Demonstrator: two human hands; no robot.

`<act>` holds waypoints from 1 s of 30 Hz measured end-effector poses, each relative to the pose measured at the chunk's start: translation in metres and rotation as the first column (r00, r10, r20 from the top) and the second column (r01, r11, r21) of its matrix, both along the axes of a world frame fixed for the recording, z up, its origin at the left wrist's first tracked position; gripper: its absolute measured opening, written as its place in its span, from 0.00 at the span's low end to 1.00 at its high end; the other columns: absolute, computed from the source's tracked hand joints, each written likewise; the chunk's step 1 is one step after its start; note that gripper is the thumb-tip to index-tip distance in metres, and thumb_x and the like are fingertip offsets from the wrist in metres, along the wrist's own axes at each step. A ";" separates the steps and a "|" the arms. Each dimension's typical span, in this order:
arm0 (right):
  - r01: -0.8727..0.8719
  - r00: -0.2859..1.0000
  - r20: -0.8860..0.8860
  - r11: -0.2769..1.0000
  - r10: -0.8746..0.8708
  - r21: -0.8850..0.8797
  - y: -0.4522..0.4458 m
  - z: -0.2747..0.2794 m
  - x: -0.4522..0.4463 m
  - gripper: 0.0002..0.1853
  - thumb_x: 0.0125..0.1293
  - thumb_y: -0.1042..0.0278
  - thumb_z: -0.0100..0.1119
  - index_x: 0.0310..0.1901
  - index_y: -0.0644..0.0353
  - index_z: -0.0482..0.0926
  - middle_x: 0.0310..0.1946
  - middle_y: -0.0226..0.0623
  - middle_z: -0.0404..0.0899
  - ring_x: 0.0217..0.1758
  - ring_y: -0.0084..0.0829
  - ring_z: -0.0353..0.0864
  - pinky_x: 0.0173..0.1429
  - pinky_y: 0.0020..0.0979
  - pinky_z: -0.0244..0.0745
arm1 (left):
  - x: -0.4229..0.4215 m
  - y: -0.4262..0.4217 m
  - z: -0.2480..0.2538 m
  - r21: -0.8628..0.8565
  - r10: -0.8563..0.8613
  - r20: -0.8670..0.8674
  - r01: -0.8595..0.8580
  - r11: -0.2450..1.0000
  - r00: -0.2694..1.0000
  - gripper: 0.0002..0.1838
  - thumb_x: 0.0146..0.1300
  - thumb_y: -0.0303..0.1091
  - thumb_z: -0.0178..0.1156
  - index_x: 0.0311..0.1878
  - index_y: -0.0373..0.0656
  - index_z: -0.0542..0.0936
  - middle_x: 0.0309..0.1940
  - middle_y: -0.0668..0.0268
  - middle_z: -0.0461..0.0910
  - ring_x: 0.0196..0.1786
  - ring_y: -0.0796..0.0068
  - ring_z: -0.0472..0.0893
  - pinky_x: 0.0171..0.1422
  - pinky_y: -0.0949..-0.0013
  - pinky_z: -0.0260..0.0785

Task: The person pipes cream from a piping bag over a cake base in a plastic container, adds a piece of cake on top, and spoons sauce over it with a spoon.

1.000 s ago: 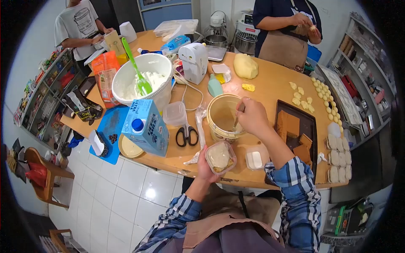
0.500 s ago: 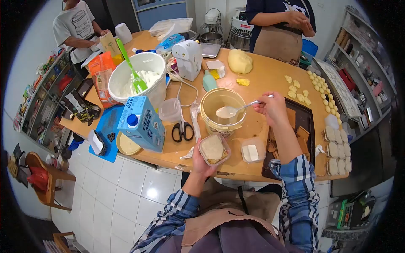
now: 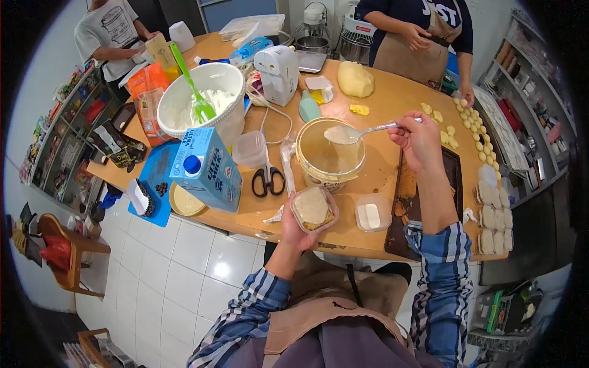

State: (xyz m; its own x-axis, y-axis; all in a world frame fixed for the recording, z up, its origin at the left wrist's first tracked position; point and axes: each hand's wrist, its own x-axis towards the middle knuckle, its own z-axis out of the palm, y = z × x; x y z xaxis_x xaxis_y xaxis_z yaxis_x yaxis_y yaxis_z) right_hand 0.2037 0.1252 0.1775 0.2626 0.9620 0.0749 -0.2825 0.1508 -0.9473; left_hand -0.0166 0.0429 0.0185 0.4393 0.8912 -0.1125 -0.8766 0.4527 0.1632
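Observation:
My left hand (image 3: 294, 230) is closed around a small clear square container (image 3: 332, 224) near the table's front edge. Inside it is a slice of cake (image 3: 311, 210) topped with pale cream. My right hand (image 3: 418, 142) grips the handle of a metal spoon (image 3: 381, 127), whose bowl carries pale cream. The spoon's bowl is above the opening of a cream-coloured bucket (image 3: 299, 150), which has cream smeared on its inner wall. Right of my left hand stands another small clear container (image 3: 381, 225) with a white block-like filling.
A dark tray (image 3: 454, 175) of cake pieces lies under my right forearm, with several filled containers (image 3: 486, 221) beyond it. Scissors (image 3: 268, 182), a blue milk carton (image 3: 211, 175) and a white tub (image 3: 230, 129) stand left. Two co-workers are across the table, near dough (image 3: 355, 80).
My right hand has raised the spoon slightly, and its bowl now sits higher over the bucket. The co-worker at the right has lowered a hand to the small dough balls.

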 end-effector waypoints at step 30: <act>-0.285 0.943 0.139 0.949 0.303 -0.136 -0.058 -0.017 -0.020 0.10 0.58 0.78 0.58 0.39 0.65 0.68 0.28 0.40 0.77 0.24 0.28 0.81 0.26 0.24 0.78 | -0.002 0.000 0.001 0.090 -0.050 0.054 0.045 0.995 0.997 0.35 0.67 0.61 0.32 0.60 0.41 0.67 0.55 0.54 0.72 0.53 0.54 0.76 0.50 0.55 0.73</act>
State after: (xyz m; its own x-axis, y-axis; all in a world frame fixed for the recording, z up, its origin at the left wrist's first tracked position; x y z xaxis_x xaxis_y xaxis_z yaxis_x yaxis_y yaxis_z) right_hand 0.1833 0.0676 0.1609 -0.0398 0.9990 -0.0210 -0.1455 -0.0266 -0.9890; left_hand -0.0187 0.0431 0.0193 0.4847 0.8746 -0.0078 -0.8634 0.4799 0.1557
